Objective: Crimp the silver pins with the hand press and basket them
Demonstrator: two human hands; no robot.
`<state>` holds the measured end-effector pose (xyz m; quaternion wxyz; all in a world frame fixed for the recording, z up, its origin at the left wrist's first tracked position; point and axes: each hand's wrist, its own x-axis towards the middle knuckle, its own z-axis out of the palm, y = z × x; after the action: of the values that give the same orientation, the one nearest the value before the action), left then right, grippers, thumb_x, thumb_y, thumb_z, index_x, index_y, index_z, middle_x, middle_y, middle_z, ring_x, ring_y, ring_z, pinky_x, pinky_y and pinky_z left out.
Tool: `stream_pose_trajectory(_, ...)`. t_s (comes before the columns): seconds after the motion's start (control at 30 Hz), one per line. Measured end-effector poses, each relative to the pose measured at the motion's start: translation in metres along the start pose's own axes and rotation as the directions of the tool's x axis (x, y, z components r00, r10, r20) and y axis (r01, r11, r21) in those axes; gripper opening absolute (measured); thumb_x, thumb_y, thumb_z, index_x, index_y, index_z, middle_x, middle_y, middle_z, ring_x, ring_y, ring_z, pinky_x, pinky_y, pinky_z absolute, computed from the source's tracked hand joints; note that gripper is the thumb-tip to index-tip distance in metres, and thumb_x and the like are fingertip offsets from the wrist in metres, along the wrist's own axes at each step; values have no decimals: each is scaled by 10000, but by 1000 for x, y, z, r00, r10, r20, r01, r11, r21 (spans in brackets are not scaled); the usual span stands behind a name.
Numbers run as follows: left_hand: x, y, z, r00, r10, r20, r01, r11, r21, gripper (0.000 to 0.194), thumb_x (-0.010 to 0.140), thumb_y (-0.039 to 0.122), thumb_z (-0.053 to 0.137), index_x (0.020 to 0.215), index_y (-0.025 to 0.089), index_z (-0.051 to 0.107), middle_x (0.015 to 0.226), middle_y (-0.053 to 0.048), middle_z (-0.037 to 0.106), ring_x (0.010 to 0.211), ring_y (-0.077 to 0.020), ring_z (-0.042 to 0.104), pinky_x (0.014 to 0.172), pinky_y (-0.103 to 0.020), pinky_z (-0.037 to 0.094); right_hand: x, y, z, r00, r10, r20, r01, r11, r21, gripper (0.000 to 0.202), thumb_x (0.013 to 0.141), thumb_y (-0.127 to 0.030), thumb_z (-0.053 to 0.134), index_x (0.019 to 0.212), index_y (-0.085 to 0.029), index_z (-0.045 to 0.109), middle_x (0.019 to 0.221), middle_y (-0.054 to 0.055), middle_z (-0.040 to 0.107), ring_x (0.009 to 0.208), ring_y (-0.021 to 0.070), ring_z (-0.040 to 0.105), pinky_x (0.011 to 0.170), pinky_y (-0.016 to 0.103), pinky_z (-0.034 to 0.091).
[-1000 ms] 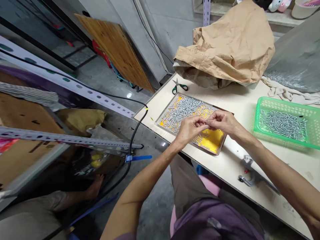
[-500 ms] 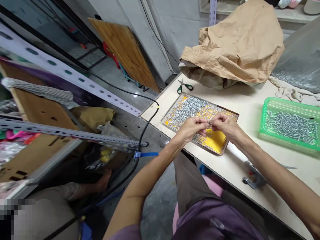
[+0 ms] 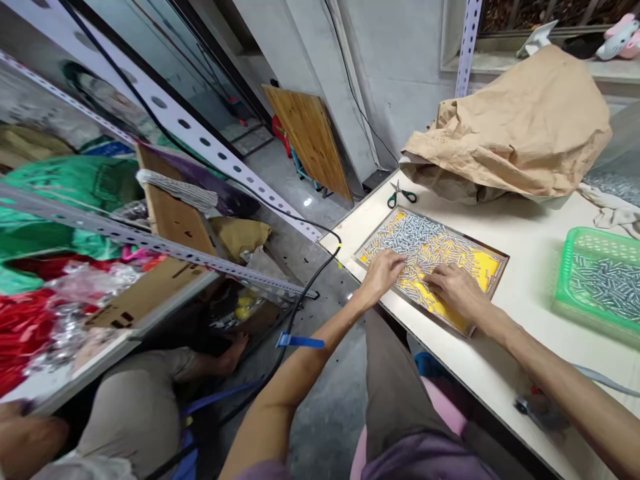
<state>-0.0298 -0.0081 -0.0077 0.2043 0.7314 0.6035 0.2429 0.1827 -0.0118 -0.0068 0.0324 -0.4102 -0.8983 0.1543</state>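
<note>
A shallow tray point(image 3: 493, 298) with a yellow bottom holds many small silver screw-like pieces point(image 3: 415, 230), heaped thickest at its far left. My left hand point(image 3: 384, 273) is over the tray's near left side, fingers closed together with the tips at the pieces. Beside it, my right hand point(image 3: 456, 288) reaches into the middle of the tray, its bent, bunched fingertips down among the pieces. What either hand pinches, if anything, is hidden. Right of the tray stands a green plastic basket point(image 3: 564, 277) with more such pieces.
Green-handled scissors point(image 3: 401, 197) lie behind the tray, near a large brown paper bag point(image 3: 525, 127). A dark tool point(image 3: 543, 408) sits partly under my right forearm. A black cable point(image 3: 320, 270) hangs at the table's left corner. Another person's leg point(image 3: 135, 400) shows lower left.
My hands were together above the tray, fingertips meeting at a small piece; now they are apart and down at the pieces. Pieces now cover more of the near side. The view has shifted left.
</note>
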Motion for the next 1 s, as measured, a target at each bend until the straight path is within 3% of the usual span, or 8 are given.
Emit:
stream_pose_trajectory(0.2,-8,14,-13,963,42,265,-71,992,102,79,842,208,677,784,195,728,834,-28,703,887,-191,581,815,-301,441,1,14,1,986,114,-124,-113,993,12,162,921,-142,526,851,-188,664,862,73,674,843,218,548,754,314,404)
stream_pose_trajectory(0.33,-5,21,-16,908,9,418,-97,977,191,105,800,286,737,757,192,723,829,-33,704,900,-201,591,742,-273,424,1,11,-2,969,181,-168,-178,984,32,161,911,-137,516,823,-191,641,841,80,662,839,224,544,715,304,402)
stream_pose_trajectory(0.43,0,22,-12,881,-32,472,-99,963,250,116,759,302,771,783,198,726,816,-30,703,868,-203,616,695,-261,417,0,9,-7,962,193,-196,-187,981,47,170,908,-123,494,861,-190,643,879,85,654,844,219,548,689,296,401)
stream_pose_trajectory(0.63,6,22,1,939,-42,340,-77,941,329,154,843,269,665,729,174,705,797,-71,689,853,-218,639,715,-280,445,-7,11,-9,973,129,-189,-95,979,181,179,905,-118,493,941,-188,653,928,69,628,818,181,561,692,272,408)
stream_pose_trajectory(0.83,6,21,4,977,-56,204,-10,951,308,148,859,207,591,772,162,703,826,-70,690,834,-200,627,729,-281,466,-2,-11,-3,999,-26,24,21,978,206,179,926,-175,527,959,-206,700,876,54,609,802,171,566,667,263,378)
stream_pose_trajectory(1.0,1,15,-3,991,-24,135,4,989,145,111,846,196,623,883,173,725,848,-48,688,759,-162,610,704,-266,462,7,-27,-8,982,98,159,-121,982,147,143,895,-135,544,894,-173,682,947,82,625,783,163,570,631,260,353)
